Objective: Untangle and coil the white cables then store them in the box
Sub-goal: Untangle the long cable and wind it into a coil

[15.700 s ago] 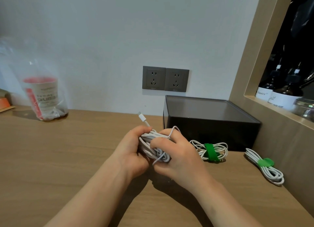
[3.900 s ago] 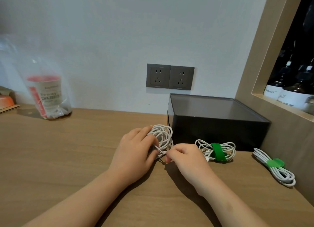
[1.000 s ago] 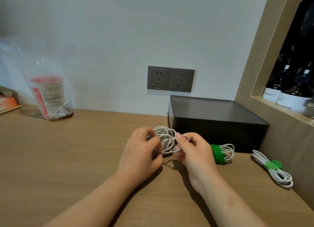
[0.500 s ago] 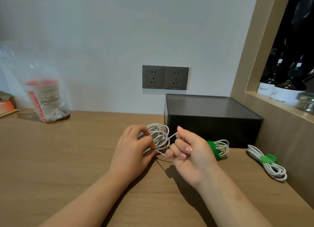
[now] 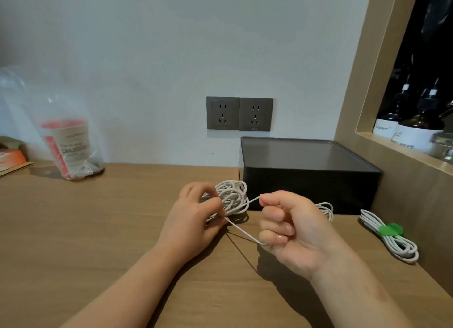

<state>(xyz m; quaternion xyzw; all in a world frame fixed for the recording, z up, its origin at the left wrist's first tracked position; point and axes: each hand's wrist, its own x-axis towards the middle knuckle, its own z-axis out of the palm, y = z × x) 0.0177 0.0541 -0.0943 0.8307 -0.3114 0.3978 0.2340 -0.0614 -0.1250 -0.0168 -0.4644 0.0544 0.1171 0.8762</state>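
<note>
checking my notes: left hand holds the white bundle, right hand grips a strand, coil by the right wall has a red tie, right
The tie on that coil is green, not red; the head view shows it. The left hand holds the white bundle and the right hand grips a strand.

On the wooden table (image 5: 98,229), a black box (image 5: 306,187) is placed far right against the wall. A tangled white cable (image 5: 231,195) is seen at its near left corner, a partly hidden coil (image 5: 327,208) before it, and a green-tied coil (image 5: 389,237) is laid further right. A bagged cup (image 5: 71,148) is stood far left
</note>
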